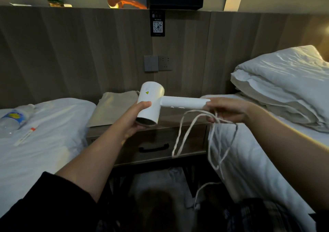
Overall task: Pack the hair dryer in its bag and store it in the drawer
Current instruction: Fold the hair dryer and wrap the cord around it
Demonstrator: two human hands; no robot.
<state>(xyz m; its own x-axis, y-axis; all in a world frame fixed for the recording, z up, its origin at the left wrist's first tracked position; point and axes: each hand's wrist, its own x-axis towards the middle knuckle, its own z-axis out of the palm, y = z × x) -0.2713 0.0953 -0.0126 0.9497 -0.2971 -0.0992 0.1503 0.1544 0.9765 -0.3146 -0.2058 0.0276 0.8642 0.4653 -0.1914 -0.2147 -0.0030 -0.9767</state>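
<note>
A white hair dryer [153, 100] is held in the air above the nightstand, its barrel pointing down toward me and its handle pointing right. My left hand [137, 119] grips the barrel from below. My right hand [226, 109] holds the end of the handle together with loops of the white cord [179, 135], which hangs down in front of the drawer and trails to the floor. A beige cloth bag [114, 107] lies flat on the nightstand top, behind my left hand. The drawer [170, 142] with a black handle is closed.
A white bed [44, 142] on the left carries a plastic water bottle [14, 117] and a thin white stick with an orange tip [26, 135]. A second bed with stacked pillows [284, 82] is on the right. Wall sockets [158, 63] sit above the nightstand.
</note>
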